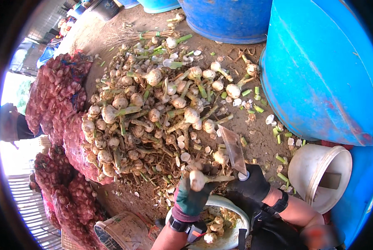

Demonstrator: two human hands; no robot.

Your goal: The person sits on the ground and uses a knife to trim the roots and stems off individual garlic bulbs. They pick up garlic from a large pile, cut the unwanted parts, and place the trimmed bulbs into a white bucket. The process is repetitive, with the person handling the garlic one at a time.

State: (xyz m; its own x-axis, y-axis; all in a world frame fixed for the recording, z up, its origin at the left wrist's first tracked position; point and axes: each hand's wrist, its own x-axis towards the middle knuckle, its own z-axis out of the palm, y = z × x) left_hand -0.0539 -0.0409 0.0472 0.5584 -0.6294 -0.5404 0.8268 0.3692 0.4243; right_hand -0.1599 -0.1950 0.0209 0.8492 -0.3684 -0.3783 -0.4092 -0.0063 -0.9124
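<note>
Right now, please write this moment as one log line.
left hand: holds garlic bulb | right hand: holds knife | bowl: below hands | garlic pile: ahead

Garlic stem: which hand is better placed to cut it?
Right, probably. The right hand grips the cleaver with its blade raised just above the garlic bulb, which the left hand holds with its stem pointing toward the blade, over the white bowl.

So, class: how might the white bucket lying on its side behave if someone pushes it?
The white bucket looks like thin plastic and shows nothing inside, so it is probably light and would shift easily. Lying on its round side, it would likely roll, though the blue barrel close beside it may stop it.
</note>
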